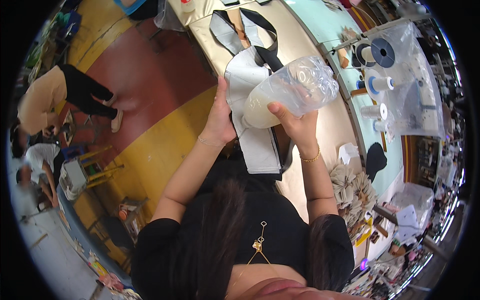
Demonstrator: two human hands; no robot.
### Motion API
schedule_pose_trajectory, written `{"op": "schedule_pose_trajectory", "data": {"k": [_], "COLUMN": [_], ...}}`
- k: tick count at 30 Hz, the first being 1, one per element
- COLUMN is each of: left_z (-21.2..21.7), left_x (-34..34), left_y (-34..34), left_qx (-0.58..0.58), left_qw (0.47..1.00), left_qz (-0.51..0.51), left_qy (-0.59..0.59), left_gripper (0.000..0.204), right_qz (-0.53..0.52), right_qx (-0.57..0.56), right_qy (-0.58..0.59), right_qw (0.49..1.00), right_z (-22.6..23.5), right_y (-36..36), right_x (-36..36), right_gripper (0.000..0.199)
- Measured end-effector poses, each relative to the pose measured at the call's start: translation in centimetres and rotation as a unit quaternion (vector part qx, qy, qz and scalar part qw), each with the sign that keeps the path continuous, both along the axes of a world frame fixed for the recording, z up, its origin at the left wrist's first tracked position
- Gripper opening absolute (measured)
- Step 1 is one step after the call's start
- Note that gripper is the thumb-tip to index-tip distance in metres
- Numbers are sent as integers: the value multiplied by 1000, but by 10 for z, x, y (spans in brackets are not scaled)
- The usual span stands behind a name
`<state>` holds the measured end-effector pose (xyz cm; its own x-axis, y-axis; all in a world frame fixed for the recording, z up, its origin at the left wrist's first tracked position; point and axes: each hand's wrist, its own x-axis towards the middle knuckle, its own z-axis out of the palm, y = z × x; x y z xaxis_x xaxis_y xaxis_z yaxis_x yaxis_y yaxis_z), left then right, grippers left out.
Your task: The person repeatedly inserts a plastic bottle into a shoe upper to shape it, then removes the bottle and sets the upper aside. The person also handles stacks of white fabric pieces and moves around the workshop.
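My right hand [302, 129] is wrapped around a clear plastic bottle [305, 85] that holds a milky liquid. The bottle is tilted, its narrow end pointing down and left against or just above a pale grey sewn fabric panel [260, 154]. Along the left edge of that panel, my left hand [220, 121] grips it with the thumb up and the fingers behind, mostly hidden. Dark material shows at the panel's underside, and strap-like black and grey parts [265, 25] extend from its far end onto the table.
A cream-covered table [320, 145] runs along my right. Beyond it, several thread spools [382, 83] stand on a pale green surface by a clear plastic sheet. A heap of beige fabric pieces [350, 192] and a black rounded piece [376, 159] lie nearer. Two people are at the left.
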<state>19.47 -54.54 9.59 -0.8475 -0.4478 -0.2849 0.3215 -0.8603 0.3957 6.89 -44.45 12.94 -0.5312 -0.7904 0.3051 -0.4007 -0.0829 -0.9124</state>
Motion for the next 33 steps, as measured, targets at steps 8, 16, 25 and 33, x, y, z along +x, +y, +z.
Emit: {"op": "schedule_pose_trajectory", "data": {"k": [8, 16, 25, 33], "left_z": [9, 9, 6, -8], "left_x": [27, 36, 36, 30], "left_y": [-26, -43, -51, -55], "left_qx": [34, 66, 83, 109], "left_qw": [998, 991, 982, 975], "left_qz": [-52, -111, -169, -191], "left_qy": [9, 43, 5, 34], "left_gripper": [69, 62, 61, 56], "right_qz": [-18, 53, 68, 81], "right_qx": [-50, -18, -61, -80], "right_qy": [-13, 105, -97, -63], "right_qw": [998, 993, 991, 991], "right_z": [8, -15, -12, -7], "right_y": [-19, -19, -20, -36], "right_x": [38, 42, 42, 27], "right_gripper": [47, 55, 47, 58]}}
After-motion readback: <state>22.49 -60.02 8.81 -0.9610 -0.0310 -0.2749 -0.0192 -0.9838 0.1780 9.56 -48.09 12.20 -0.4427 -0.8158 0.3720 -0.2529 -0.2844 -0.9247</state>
